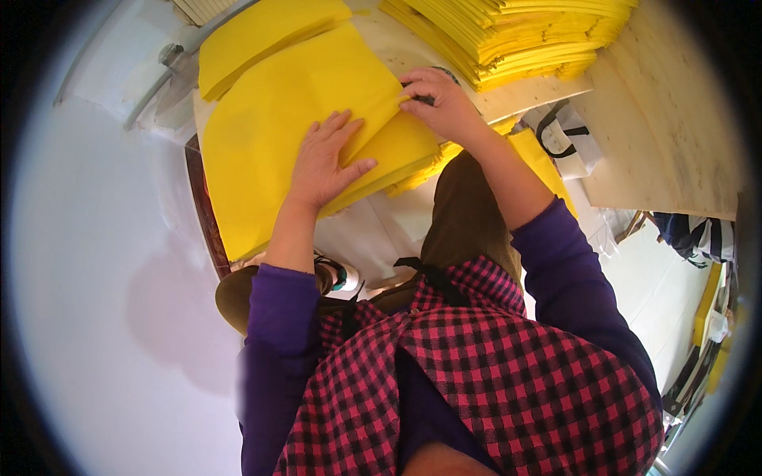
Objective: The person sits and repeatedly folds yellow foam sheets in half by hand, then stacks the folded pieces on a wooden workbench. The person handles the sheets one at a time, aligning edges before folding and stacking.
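My left hand [323,161] lies flat with fingers spread on a large yellow fabric piece [270,135], which tops a layered pile over my lap. At the pile's right edge my right hand [446,103] is closed, its thumb and fingertips at the edge of the fabric. Within that hand shows part of a small black tool [421,99]; its kind is hidden by the fingers. A fold or raised edge of the fabric runs slantwise between both hands. Beyond the top piece lies another folded yellow fabric piece [270,40].
A tall stack of yellow fabric pieces [532,40] stands at the far right on a pale wooden tabletop [667,119]. Below it is a white bag with black handles [567,143]. A white wall [103,262] rises at the left, with a metal pipe [149,99] near it.
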`<move>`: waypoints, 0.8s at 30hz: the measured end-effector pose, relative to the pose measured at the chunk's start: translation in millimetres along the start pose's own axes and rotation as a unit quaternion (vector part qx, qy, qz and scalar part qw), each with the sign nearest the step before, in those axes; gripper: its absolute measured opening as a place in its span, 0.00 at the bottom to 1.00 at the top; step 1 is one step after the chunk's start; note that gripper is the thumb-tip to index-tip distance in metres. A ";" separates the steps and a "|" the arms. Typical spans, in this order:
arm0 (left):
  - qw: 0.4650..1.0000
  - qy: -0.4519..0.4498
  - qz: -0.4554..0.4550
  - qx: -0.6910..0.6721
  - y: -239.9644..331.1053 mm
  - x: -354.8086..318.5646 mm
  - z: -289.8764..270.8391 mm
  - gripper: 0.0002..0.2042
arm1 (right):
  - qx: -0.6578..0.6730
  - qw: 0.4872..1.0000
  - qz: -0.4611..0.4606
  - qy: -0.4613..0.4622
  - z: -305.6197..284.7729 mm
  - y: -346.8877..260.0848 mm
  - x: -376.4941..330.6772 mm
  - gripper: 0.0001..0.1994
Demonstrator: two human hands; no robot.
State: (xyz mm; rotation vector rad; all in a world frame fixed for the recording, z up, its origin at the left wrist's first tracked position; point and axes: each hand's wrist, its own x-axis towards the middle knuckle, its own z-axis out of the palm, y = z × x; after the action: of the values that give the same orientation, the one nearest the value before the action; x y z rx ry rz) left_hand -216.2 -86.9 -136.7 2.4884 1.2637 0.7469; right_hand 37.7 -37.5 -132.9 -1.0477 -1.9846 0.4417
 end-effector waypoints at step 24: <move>0.991 0.023 -0.087 -0.098 -8.4 0.1 6.3 0.23 | -0.160 0.950 0.259 -0.067 -8.8 71.5 -30.9 0.10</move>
State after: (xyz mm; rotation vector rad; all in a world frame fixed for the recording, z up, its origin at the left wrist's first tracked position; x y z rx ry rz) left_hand -218.4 -81.8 -145.7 2.1871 1.3328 0.8448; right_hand 91.0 -20.7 -187.8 -1.8038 -1.9217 0.4840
